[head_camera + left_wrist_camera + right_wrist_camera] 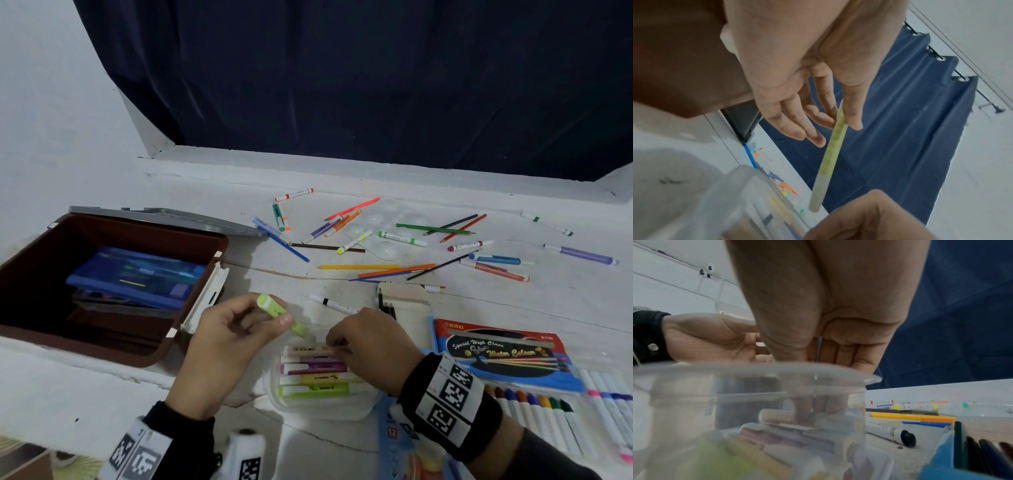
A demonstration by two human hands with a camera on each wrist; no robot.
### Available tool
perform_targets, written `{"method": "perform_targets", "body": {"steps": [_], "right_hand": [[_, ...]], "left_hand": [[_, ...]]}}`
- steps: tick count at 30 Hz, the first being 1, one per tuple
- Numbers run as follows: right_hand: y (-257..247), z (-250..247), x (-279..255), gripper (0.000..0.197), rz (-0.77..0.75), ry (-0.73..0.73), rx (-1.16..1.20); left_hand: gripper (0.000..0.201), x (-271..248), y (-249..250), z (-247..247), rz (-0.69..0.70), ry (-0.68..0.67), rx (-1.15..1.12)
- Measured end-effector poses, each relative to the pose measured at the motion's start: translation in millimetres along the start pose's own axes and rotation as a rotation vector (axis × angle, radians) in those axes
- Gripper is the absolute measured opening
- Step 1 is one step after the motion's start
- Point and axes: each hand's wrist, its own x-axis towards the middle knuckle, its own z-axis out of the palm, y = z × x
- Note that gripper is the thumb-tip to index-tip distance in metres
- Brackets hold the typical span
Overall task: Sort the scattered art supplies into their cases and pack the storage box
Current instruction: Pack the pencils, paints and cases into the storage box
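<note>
left hand [227, 337] pinches a lime green highlighter [281, 314] between thumb and fingers, tilted, its low end aimed at the clear plastic case [363, 407]. the case already has a few highlighters [315, 371] lying flat inside. right hand [371, 346] has fingers curled on the far edge of that case, pinching what looks like its thin clear flap, hard to be sure. hands are close but not touching. brown storage box [191, 349] sits open at left with a blue case [137, 277] in it. loose pencils and markers [394, 240] are scattered behind.
</note>
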Motion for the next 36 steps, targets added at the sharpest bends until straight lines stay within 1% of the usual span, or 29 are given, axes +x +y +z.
{"method": "perform_targets", "body": {"steps": [3,5,6,7,8,10,11,13,14,17,19,20,22,23,24,27,29,33,36], "right_hand": [[1.1,0.1,-0.4,0.019,-0.021,0.005,0.008],[1.9,-0.8,-0.6,0.019,-0.036,0.007,0.028],[2.6,-1.2,-0.9,0.019,-0.046,0.01,0.038],[3.6,-1.1,-1.4,0.02,-0.055,0.009,0.047],[5.1,-0.8,-2.3,0.021,-0.069,0.011,0.056],[7.0,-0.4,-5.3,0.025,-0.097,0.025,0.059],[6.8,-0.5,-7.4,0.026,-0.112,0.044,0.052],[8.4,0.3,-11.4,0.021,-0.137,0.097,0.01],[10.6,0.8,-13.5,0.02,-0.133,0.127,0.002],[20.8,1.8,-20.3,0.018,-0.054,0.183,0.063],[27.0,2.1,-24.1,0.015,0.005,0.177,0.128],[29.3,2.3,-25.2,0.015,0.03,0.168,0.179],[30.9,2.4,-25.0,0.013,0.058,0.177,0.268],[30.8,2.7,-24.2,0.014,0.067,0.177,0.294],[30.6,3.9,-23.5,0.016,0.07,0.169,0.311],[29.9,7.9,-22.0,0.018,0.061,0.134,0.326],[30.0,10.0,-21.8,0.017,0.044,0.119,0.334],[31.5,10.3,-21.1,0.016,0.008,0.087,0.326],[34.1,11.1,-21.0,0.016,0.001,0.091,0.319]], "left_hand": [[0.027,4.4,6.4,3.5,-0.04,0.027,-0.178],[0.032,7.6,8.6,5.9,-0.061,-0.01,-0.2],[0.031,9.0,7.7,6.9,-0.056,-0.043,-0.134],[0.029,10.4,3.7,7.9,-0.024,-0.089,-0.007],[0.026,11.5,-1.7,9.1,0.035,-0.144,0.154],[0.022,12.0,-15.3,11.6,0.196,-0.269,0.46],[0.023,11.8,-22.4,12.8,0.264,-0.323,0.57],[0.022,11.1,-29.4,15.7,0.331,-0.389,0.724],[0.022,11.1,-30.4,17.6,0.347,-0.404,0.775],[0.023,11.1,-32.3,19.2,0.357,-0.421,0.847],[0.021,11.1,-33.0,20.2,0.358,-0.453,0.918],[0.025,10.8,-33.0,21.9,0.363,-0.482,0.969],[0.043,10.5,-31.5,28.3,0.353,-0.559,1.087],[0.049,10.7,-30.8,32.6,0.342,-0.594,1.143],[0.048,11.1,-30.1,36.7,0.334,-0.618,1.183],[0.033,11.6,-29.8,48.1,0.343,-0.636,1.222],[0.031,10.1,-28.4,54.8,0.361,-0.625,1.232],[0.031,9.8,-29.0,63.3,0.414,-0.591,1.371],[0.025,12.8,-31.5,63.1,0.437,-0.559,1.365]]}}
